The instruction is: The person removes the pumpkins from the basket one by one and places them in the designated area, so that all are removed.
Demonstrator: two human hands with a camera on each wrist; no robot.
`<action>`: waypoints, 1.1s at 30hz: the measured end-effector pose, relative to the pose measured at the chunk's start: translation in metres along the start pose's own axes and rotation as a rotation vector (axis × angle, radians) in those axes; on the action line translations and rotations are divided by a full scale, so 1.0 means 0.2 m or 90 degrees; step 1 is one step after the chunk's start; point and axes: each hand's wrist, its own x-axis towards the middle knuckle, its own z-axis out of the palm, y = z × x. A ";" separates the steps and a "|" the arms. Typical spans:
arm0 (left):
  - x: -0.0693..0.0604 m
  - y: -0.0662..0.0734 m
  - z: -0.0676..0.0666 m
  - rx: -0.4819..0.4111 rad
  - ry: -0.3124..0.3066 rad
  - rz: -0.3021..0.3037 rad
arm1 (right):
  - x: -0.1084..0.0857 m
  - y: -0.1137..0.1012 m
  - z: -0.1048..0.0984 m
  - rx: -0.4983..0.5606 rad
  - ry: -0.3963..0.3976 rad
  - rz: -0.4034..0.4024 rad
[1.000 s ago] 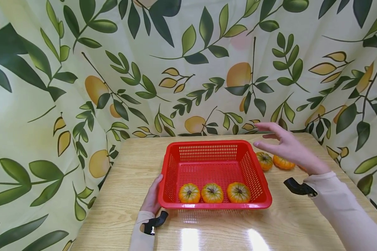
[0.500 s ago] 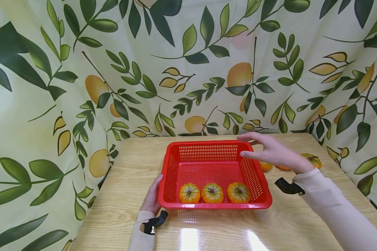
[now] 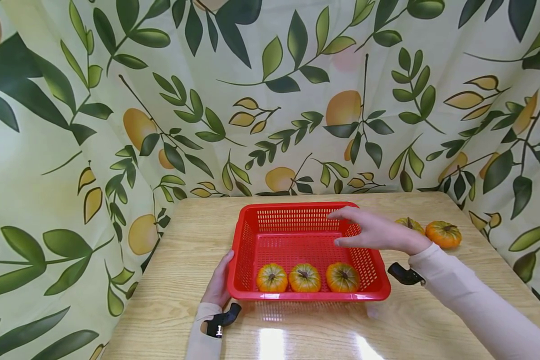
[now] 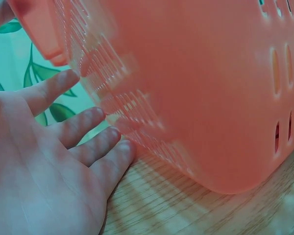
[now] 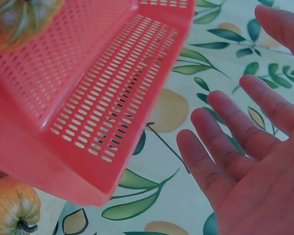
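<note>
Touching the left wall of the red basket (image 3: 309, 296), set on the wooden table (image 3: 189, 240), with straight, uncurled fingers of the left hand (image 3: 219, 280). Holding the right hand (image 3: 373, 231) with fingers and thumb spread loosely apart, gripping nothing, seemingly above the basket's right side, though at a height hard to judge. Inside, along the near wall: three small pumpkins (image 3: 304, 278) in a row. Beyond the right wrist, on the table: two more pumpkins (image 3: 443, 234), side by side.

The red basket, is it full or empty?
Neither: the basket is partly filled. Three pumpkins sit in a row along its near side, open space behind them.
</note>
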 end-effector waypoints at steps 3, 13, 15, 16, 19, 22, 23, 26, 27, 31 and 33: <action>0.00 0.00 0.00 0.002 -0.003 0.002 | 0.01 0.00 0.02 0.000 -0.027 0.005; 0.00 0.00 -0.01 -0.001 -0.002 0.002 | 0.07 0.01 0.08 0.016 -0.158 0.059; 0.00 0.00 0.00 -0.004 0.004 -0.001 | 0.08 0.00 0.09 0.002 -0.185 0.070; 0.00 0.00 0.00 -0.006 0.008 -0.003 | 0.08 -0.01 0.09 -0.008 -0.201 0.080; 0.00 0.00 0.00 -0.008 0.012 -0.004 | 0.08 -0.03 0.10 -0.036 -0.252 0.109; 0.00 0.00 0.00 -0.004 0.005 -0.001 | 0.09 -0.03 0.12 -0.051 -0.295 0.146; 0.00 0.00 -0.01 -0.002 0.001 0.000 | 0.09 -0.03 0.12 -0.054 -0.304 0.153; 0.00 0.00 -0.01 -0.004 -0.001 -0.001 | 0.09 -0.03 0.14 -0.064 -0.319 0.163; 0.00 0.00 -0.01 -0.005 0.000 -0.001 | 0.09 -0.03 0.14 -0.070 -0.321 0.164; 0.01 -0.01 -0.01 -0.011 0.003 -0.004 | 0.10 -0.02 0.17 -0.086 -0.324 0.161; 0.01 -0.01 -0.01 -0.010 0.002 -0.003 | 0.10 -0.02 0.18 -0.091 -0.323 0.161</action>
